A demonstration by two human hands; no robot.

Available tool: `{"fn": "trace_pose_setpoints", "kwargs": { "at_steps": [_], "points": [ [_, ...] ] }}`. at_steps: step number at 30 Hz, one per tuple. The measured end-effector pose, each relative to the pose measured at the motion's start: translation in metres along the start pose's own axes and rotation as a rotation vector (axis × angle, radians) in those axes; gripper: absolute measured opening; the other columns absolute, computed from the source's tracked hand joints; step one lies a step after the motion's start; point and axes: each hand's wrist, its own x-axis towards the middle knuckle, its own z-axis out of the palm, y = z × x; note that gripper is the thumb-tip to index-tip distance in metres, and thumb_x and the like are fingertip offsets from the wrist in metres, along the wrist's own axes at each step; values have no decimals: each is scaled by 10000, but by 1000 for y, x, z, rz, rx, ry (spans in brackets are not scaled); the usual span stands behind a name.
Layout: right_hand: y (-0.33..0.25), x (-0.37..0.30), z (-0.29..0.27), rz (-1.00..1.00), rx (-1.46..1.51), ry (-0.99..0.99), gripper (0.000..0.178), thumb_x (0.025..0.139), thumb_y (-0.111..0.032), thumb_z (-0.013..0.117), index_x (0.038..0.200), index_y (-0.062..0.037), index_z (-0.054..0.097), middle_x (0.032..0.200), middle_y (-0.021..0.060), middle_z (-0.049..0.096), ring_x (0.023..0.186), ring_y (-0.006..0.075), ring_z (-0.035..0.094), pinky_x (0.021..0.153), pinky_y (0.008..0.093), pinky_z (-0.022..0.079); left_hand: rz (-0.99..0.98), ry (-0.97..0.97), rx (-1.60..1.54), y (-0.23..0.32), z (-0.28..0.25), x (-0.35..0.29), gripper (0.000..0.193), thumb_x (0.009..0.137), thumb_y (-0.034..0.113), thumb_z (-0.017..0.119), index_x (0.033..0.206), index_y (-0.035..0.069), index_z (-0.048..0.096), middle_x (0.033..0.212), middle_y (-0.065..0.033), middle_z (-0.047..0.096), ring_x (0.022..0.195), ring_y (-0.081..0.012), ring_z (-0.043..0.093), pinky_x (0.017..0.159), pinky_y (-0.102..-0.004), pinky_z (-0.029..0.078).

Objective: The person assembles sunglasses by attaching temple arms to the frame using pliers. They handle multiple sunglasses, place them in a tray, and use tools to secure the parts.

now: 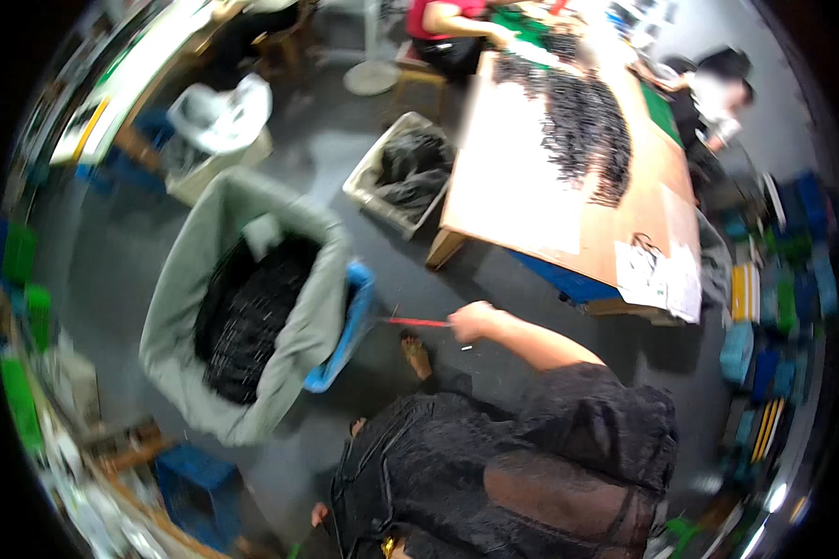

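Grey-green liner on left: soft, creased, draped over blue tub. Dark heap inside liner: small glossy pieces, jumbled. Pale crate beyond, rectangular, crumpled dark cloth inside. Red stick: thin, straight, long axis near level, pointing left at blue tub, apart from right hand only at tip end. Right hand closed round stick's right end. Left hand not in sight. Desk farther right, wood, dense slim black strips.

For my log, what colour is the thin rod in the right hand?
The thin rod is mostly red, best seen in the head view.
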Motion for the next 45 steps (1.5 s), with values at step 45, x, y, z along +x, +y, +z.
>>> {"fn": "trace_pose_setpoints", "kwargs": {
  "at_steps": [45],
  "points": [
    [-744,409,-364,-410,840,625,96,969,-30,409,1060,-50,431,889,89,651,633,143,574,529,300,500,-230,420,-214,61,-680,297,275,883,192,559,1134,89,608,926,-143,658,835,-274,633,709,-369,506]
  ]
}}
